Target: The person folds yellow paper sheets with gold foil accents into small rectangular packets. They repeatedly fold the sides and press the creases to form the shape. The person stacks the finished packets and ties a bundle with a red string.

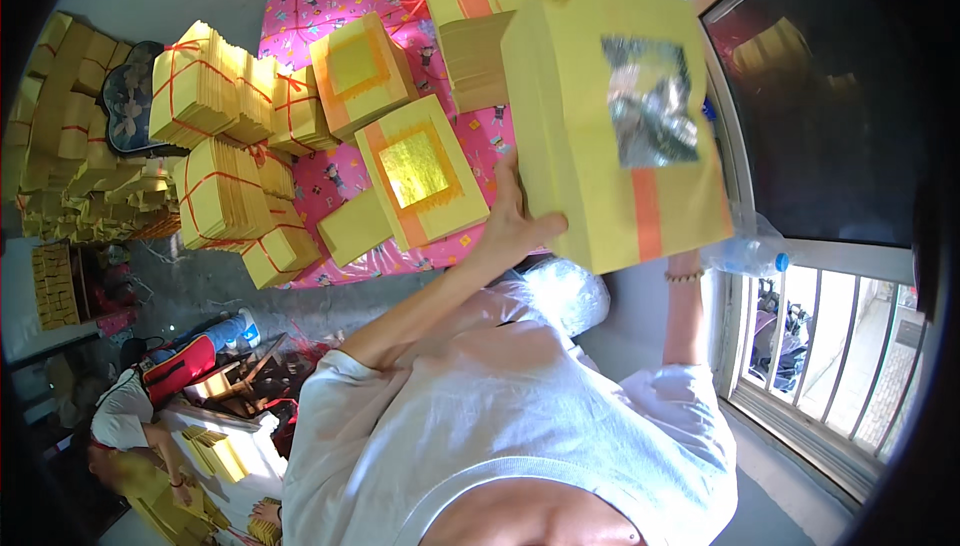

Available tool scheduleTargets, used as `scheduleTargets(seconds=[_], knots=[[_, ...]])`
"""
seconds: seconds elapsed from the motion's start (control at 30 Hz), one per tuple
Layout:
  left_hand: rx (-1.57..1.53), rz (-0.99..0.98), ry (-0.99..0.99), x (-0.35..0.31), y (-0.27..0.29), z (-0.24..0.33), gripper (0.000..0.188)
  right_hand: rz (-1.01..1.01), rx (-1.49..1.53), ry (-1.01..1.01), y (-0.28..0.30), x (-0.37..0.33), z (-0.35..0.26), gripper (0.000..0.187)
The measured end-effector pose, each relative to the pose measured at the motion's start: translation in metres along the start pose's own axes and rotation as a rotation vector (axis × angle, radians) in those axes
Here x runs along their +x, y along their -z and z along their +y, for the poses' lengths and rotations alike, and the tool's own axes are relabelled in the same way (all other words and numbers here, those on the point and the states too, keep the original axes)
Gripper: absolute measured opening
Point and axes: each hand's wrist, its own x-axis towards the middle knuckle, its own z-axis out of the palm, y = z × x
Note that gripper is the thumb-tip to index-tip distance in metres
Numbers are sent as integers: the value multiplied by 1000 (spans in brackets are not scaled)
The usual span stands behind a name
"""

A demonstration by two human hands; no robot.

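A thick stack of yellow joss paper (560, 126), with a silver foil square and an orange stripe on its top sheet, is held up before me. My left hand (520, 228) grips its near left edge, thumb spread along the bottom. A beaded bracelet circles my right wrist (685, 291) below the stack's lower right side; the stack hides that hand's fingers. Just left lies a joss paper stack with a gold foil square (418, 168), and beyond it another gold-centred stack (355, 71). Behind the raised stack stands a tall silver-foil pile (470, 36).
A pink patterned cover (335, 181) lies under the piles. Several red-tied bundles (215, 186) stand left, by a dark floral panel (135, 96). At right are a large dark screen (830, 96), a blue-capped bottle (755, 258) and a barred window (830, 346). Another person (125, 411) handles yellow paper lower left.
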Motion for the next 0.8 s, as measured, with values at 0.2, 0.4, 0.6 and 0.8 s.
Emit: scheduleTargets(seconds=[0.2,0.4,0.6,0.8], knots=[[-50,45,134,-71,15,-63,97,-61,120,-255,-1,-48,86,47],[-48,170,315,-92,39,-101,93,-95,139,-319,6,-62,112,45],[-65,274,547,-85,56,-123,87,-139,129,-363,8,-50,122,44],[-169,324,546,-77,71,-170,85,-195,102,-428,9,-16,134,42]])
